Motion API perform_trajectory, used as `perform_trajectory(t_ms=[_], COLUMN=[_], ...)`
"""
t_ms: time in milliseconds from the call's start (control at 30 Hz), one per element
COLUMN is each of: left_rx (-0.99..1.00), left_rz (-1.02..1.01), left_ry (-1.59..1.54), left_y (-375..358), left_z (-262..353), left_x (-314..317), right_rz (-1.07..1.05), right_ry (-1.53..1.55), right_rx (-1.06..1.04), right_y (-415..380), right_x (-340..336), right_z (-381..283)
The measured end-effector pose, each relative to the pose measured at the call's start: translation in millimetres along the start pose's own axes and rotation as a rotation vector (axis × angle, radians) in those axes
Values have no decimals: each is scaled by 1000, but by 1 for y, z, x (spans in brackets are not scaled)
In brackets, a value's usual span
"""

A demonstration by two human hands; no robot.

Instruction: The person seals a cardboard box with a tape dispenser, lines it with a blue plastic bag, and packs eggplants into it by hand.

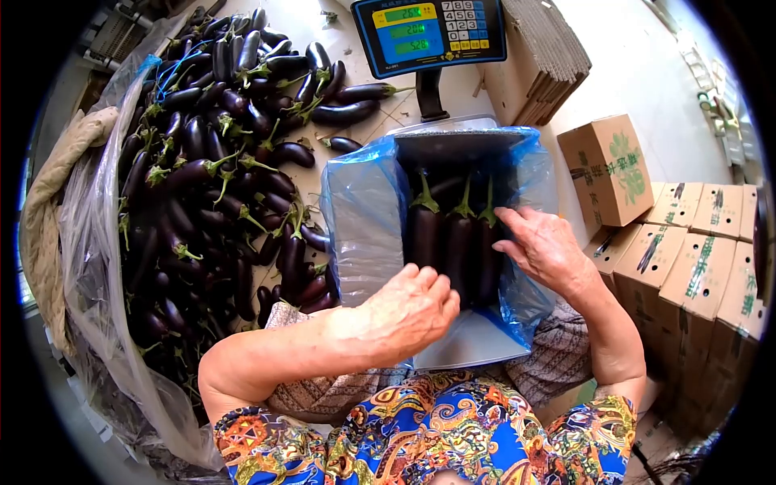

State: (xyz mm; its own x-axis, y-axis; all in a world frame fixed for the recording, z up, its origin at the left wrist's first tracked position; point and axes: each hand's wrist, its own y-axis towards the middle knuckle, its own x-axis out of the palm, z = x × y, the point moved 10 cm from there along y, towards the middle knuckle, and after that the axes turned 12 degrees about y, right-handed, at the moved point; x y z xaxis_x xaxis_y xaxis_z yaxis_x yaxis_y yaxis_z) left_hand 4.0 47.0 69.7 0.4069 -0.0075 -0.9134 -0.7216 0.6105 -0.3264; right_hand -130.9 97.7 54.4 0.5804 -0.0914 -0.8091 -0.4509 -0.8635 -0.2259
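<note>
An open box [469, 339] lined with blue plastic [364, 218] stands in front of me, with several dark eggplants [425, 234] lying side by side in it, green stems pointing away from me. My left hand [412, 311] is over the box's near left part, its fingers curled at the lower ends of the eggplants; what they hold, if anything, is hidden. At the right side of the box, my right hand [540, 242] has thumb and forefinger apart beside the stem end of the rightmost eggplant.
A large heap of eggplants [194, 178] covers the floor at left, edged by clear plastic [105, 299]. Behind the box stands a scale display [428, 36]. Flattened cardboard [541, 56] is at the back, a carton [606, 170] and rows of closed boxes [687, 275] at right.
</note>
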Motion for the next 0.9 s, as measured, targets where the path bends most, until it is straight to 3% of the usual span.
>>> perform_trajectory(t_ms=[100, 200, 233, 333, 433, 533, 667, 767, 900], left_rx=[-119, -241, -275, -276, -305, -289, -262, -248, -239], left_rz=[183, 296, 280, 215, 207, 289, 218, 106, 166], left_ry=[140, 377, 378, 507, 491, 403, 426, 406, 382], left_y=[12, 24, 27, 32, 37, 31, 35, 37, 35], left_z=[-16, -34, -41, -41, -44, -52, -50, -53, -56], left_x=[14, 31, 42, 60, 58, 55, 59, 59, 60], right_rz=[-30, 79, 17, 123, 39, -11, 87, 184, 204], right_ry=[48, 10, -3, -109, -65, 173, 275, 356, 483], right_rx=[-10, -94, -15, -64, 54, 390, 534, 448, 426], right_y=[9, 16, 21, 27, 39, 57, 83, 85, 84], right_x=[25, 44, 58, 71, 75, 86, 98, 91, 82], right_z=[2, -1, 9, 12, 22, 61, 94, 90, 94])
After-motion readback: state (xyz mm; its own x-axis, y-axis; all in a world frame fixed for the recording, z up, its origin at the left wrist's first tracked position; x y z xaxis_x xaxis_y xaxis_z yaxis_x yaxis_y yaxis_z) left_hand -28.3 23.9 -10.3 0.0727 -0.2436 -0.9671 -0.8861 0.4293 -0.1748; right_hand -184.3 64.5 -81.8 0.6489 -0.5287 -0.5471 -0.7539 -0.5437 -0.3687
